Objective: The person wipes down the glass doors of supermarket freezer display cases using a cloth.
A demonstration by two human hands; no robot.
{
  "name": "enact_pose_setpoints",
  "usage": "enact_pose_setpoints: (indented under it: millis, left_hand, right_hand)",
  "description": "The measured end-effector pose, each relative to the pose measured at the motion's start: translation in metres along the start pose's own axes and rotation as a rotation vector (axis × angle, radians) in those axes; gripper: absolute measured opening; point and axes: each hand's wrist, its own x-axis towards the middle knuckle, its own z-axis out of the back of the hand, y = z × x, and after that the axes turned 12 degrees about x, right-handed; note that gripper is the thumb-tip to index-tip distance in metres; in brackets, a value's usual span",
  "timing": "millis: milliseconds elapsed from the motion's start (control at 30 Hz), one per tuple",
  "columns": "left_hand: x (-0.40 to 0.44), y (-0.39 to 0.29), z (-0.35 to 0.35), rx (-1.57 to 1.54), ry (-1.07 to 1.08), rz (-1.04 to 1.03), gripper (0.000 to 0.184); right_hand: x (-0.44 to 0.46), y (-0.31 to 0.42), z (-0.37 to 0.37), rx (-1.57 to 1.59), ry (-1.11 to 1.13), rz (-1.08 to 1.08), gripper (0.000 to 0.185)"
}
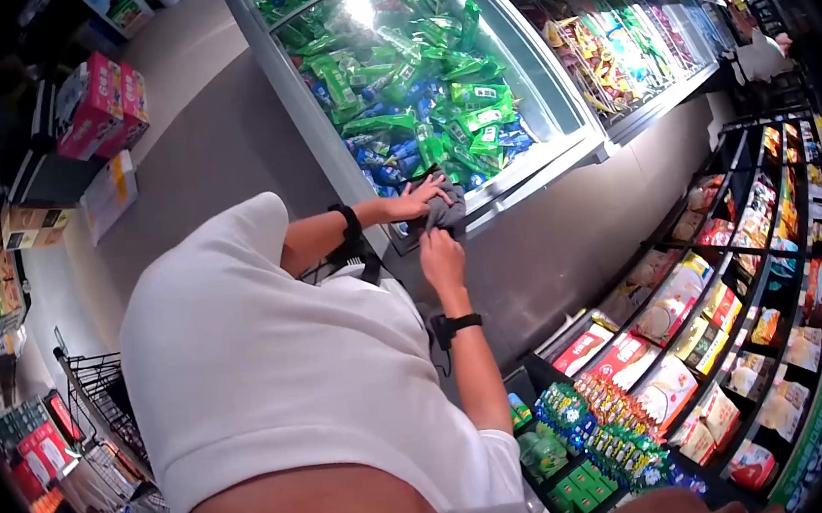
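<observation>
A dark grey cloth lies bunched on the near corner of a chest freezer. My left hand rests on the cloth with its fingers stretched out over it. Just below, my right hand is closed, its fingers pinching the cloth's lower edge. Under the freezer's glass top, many green packs and blue packs lie heaped. A black band is on each wrist.
Another freezer section with colourful packs adjoins at the right. Shelves of bagged goods curve along the lower right. A black wire cart stands at the left, and pink boxes are stacked at the upper left.
</observation>
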Motion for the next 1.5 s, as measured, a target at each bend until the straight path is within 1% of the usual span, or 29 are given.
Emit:
enact_pose_setpoints:
  millis: [67,100,167,200,267,333,367,400,433,467,500,533,600,633,700,800,867,933,1000,1033,1067,1133,1233,1300,1333,1367,1400,1467,1500]
  left_hand:
    - [0.019,-0.005,-0.015,-0.097,-0.108,0.0,0.052]
    - [0.022,-0.032,-0.01,-0.15,-0.128,0.035,0.049]
    - [0.068,-0.037,-0.02,-0.089,-0.249,0.117,0.05]
    - [0.087,-0.039,-0.027,-0.082,-0.335,0.139,0.051]
    - [0.105,-0.053,-0.04,-0.075,-0.518,0.223,0.061]
    - [0.108,-0.063,-0.051,-0.113,-0.646,0.284,0.056]
    - [0.104,-0.066,-0.054,-0.102,-0.657,0.342,0.055]
    - [0.1,-0.052,-0.056,-0.032,-0.679,0.303,0.055]
    - [0.086,-0.037,-0.065,0.029,-0.717,0.236,0.055]
    - [0.057,-0.057,-0.063,0.102,-0.678,0.294,0.058]
    - [0.046,-0.04,-0.078,0.161,-0.67,0.469,0.061]
    - [0.032,-0.02,-0.082,0.239,-0.506,0.557,0.064]
    - [0.002,-0.025,-0.11,0.218,-0.637,0.772,0.063]
    - [-0.001,-0.031,-0.109,0.226,-0.677,0.79,0.063]
    - [-0.004,-0.041,-0.117,0.042,-0.604,1.04,0.07]
    - [0.026,-0.087,-0.111,0.005,-0.681,1.155,0.071]
    - [0.058,-0.105,-0.101,0.019,-0.731,1.127,0.068]
    - [0.095,-0.111,-0.102,0.152,-0.865,1.049,0.067]
    - [0.138,-0.098,-0.102,0.4,-0.96,0.873,0.065]
    - [0.165,-0.079,-0.101,0.56,-0.85,0.881,0.064]
    - [0.179,-0.156,-0.064,0.727,-0.421,0.897,0.066]
    - [0.249,-0.119,-0.058,0.453,-0.848,0.895,0.068]
    - [0.332,-0.136,-0.022,0.517,-0.758,0.838,0.07]
    - [0.387,-0.139,-0.008,0.556,-0.796,0.763,0.073]
    - [0.414,-0.141,-0.001,0.579,-0.799,0.729,0.073]
    - [0.439,-0.138,0.0,0.617,-0.892,0.681,0.073]
    - [0.457,-0.144,0.001,0.66,-0.939,0.655,0.072]
    - [0.487,-0.153,0.005,0.709,-0.896,0.747,0.069]
    - [0.492,-0.156,0.01,0.66,-0.873,0.778,0.068]
  right_hand:
    - [0.005,-0.016,0.024,-0.095,-0.041,0.002,0.022]
    - [0.012,-0.028,0.033,-0.101,-0.08,0.009,0.021]
    - [0.028,-0.057,0.056,-0.15,-0.163,0.059,0.019]
    - [0.035,-0.066,0.07,-0.086,-0.158,0.011,0.019]
    - [0.052,-0.101,0.08,-0.162,-0.269,0.154,0.019]
    - [0.065,-0.111,0.093,-0.185,-0.085,0.134,0.022]
    - [0.065,-0.11,0.094,-0.113,0.018,0.034,0.025]
    - [0.061,-0.107,0.091,-0.106,0.039,-0.023,0.029]
    - [0.058,-0.107,0.091,0.042,0.117,-0.024,0.03]
    - [0.054,-0.105,0.091,0.141,0.237,0.029,0.033]
    - [0.049,-0.097,0.09,0.138,0.301,0.077,0.035]
    - [0.046,-0.088,0.09,0.168,0.423,-0.001,0.039]
    - [0.037,-0.078,0.09,0.136,0.524,0.078,0.045]
    - [0.038,-0.076,0.087,0.108,0.545,0.135,0.046]
    - [0.04,-0.08,0.088,0.081,0.584,0.217,0.046]
    - [0.057,-0.1,0.099,-0.002,0.595,0.353,0.05]
    - [0.075,-0.119,0.112,0.005,0.558,0.37,0.048]
    - [0.09,-0.146,0.133,0.06,0.442,0.427,0.041]
    - [0.113,-0.165,0.159,-0.042,0.398,0.343,0.044]
    - [0.127,-0.176,0.175,-0.036,0.404,0.321,0.046]
    - [0.141,-0.19,0.192,-0.036,0.409,0.298,0.047]
    - [0.17,-0.216,0.231,-0.07,0.398,0.22,0.046]
    - [0.216,-0.244,0.286,-0.127,0.413,0.052,0.05]
    - [0.246,-0.268,0.32,-0.172,0.444,-0.105,0.056]
    - [0.259,-0.283,0.331,-0.178,0.424,-0.128,0.055]
    - [0.271,-0.294,0.34,-0.18,0.424,-0.17,0.055]
    - [0.278,-0.308,0.349,-0.173,0.397,-0.134,0.055]
    - [0.287,-0.324,0.361,-0.147,0.378,-0.17,0.051]
    - [0.292,-0.322,0.366,-0.055,0.425,-0.22,0.055]
